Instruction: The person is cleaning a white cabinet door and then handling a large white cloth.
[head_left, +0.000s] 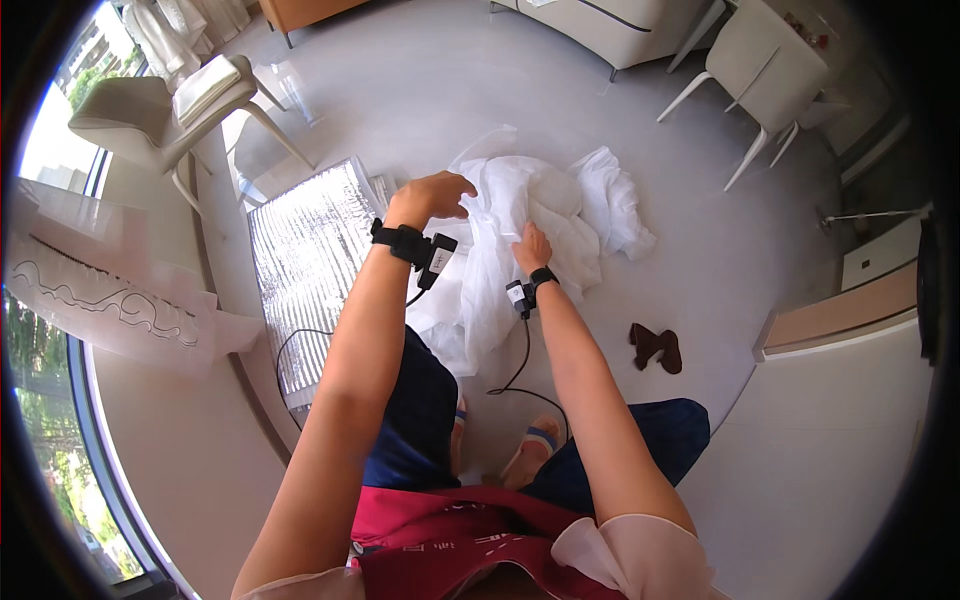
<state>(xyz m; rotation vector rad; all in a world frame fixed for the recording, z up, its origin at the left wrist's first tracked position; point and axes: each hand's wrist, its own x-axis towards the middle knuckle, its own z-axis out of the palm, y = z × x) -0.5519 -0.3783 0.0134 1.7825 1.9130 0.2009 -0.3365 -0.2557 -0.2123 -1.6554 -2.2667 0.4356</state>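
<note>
Sheer white fabric lies heaped on the floor in front of me. At its left side is my left hand, palm down with bent fingers; whether it grips the cloth cannot be made out. My right hand is at the near middle of the heap, its fingers against a fold and partly hidden. A smaller bunch of the white fabric lies at the heap's far right. Left of the heap is a silver foil-faced sheet, flat on the floor.
Dark brown socks lie on the floor at right. A beige chair bearing a folded white cloth stands at upper left, another chair at upper right. Black cables run from my wrist devices. Sheer fabric hangs by the window.
</note>
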